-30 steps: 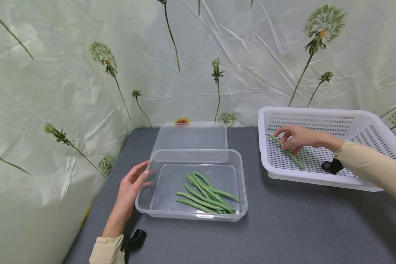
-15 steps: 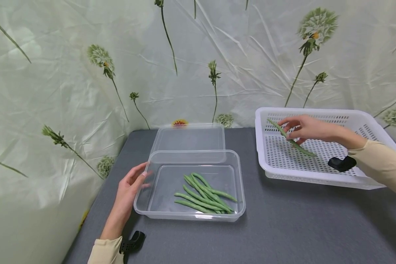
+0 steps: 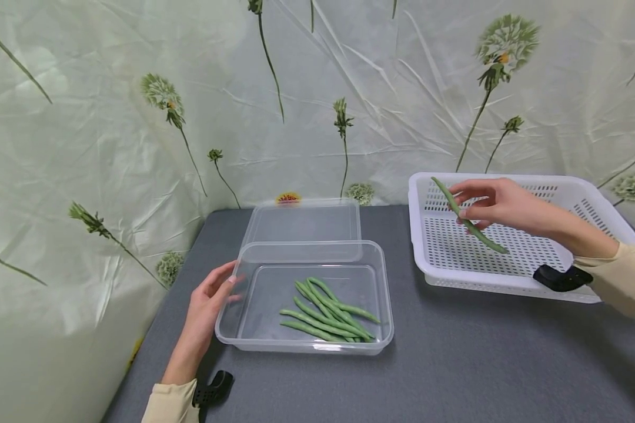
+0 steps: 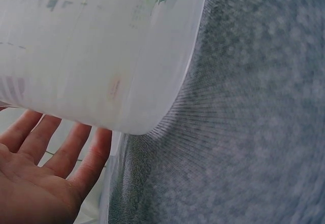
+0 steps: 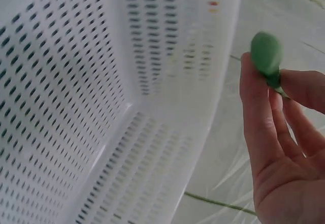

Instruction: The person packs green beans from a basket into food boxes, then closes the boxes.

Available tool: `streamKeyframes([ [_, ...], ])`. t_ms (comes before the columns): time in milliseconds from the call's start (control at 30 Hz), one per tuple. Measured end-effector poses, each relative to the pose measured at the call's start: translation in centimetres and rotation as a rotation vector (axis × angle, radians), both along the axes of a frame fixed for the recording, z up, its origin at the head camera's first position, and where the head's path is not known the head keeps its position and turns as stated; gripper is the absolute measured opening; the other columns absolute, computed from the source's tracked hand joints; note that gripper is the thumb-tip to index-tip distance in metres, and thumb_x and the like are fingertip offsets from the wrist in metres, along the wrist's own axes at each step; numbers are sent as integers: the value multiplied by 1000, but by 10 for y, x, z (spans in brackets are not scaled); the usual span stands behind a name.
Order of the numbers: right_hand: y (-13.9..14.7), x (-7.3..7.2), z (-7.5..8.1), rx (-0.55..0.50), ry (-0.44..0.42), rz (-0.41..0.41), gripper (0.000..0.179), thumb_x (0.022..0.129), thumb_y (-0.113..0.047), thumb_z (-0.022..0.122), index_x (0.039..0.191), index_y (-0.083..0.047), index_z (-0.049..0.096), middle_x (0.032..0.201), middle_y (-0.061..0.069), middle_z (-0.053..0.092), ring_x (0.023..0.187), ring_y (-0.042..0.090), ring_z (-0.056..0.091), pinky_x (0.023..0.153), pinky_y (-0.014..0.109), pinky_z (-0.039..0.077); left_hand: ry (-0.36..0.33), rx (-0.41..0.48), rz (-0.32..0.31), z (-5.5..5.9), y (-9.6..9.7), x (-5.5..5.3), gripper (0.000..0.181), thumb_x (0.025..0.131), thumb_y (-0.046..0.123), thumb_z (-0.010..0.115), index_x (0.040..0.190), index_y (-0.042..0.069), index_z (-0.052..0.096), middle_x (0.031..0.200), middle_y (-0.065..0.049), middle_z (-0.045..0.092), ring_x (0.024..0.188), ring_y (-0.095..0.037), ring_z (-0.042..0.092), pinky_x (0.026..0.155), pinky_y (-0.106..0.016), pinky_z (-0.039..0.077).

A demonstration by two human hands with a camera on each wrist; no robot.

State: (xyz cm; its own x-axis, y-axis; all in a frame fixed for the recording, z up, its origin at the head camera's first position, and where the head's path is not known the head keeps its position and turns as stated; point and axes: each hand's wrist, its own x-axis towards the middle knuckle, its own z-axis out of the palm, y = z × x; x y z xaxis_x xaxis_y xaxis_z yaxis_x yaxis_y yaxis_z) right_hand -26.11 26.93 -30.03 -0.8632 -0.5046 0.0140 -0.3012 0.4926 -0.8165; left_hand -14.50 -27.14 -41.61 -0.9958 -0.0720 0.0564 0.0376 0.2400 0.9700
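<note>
In the head view, my right hand pinches one green bean between thumb and fingers. The bean slants above the white perforated basket; the right wrist view shows this green bean end-on at the fingertips. My left hand rests against the left side of a clear plastic container. Its fingers lie nearly straight along the outer wall, as the left wrist view of the hand also shows. Several green beans lie in a loose bunch on the container's floor, towards its right front.
Behind the container lies a clear flat lid, partly overlapped by the container's back rim. A dark grey cloth covers the table. A pale curtain with a dandelion print hangs behind and to the left.
My right hand has lifted the green bean off the basket's floor and drawn slightly back to the right. My left hand and the container have stayed in place.
</note>
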Motion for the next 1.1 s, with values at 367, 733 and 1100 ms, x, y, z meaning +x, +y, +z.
streamKeyframes([
  [367,-23,29,2,-151,62,-73,46,93,-3,67,137,-2,52,118,11,60,85,21,70,65,39,59,-8,-9,1,0,-1,0,46,104,31,51,146,10,46,147,-9,47,122,-19,56,84,-31,54],
  [733,-73,43,-3,-354,98,-53,47,89,1,70,134,-2,56,114,15,58,85,19,70,66,34,58,-11,-7,1,-1,0,-1,46,104,30,51,146,10,46,146,-10,48,122,-18,56,84,-32,54],
  [1100,-124,55,-15,-380,218,-21,39,88,-3,73,126,-10,64,111,8,65,87,20,67,63,30,55,-3,20,1,-1,1,-1,47,103,30,54,145,9,46,146,-12,48,120,-18,58,83,-32,55],
])
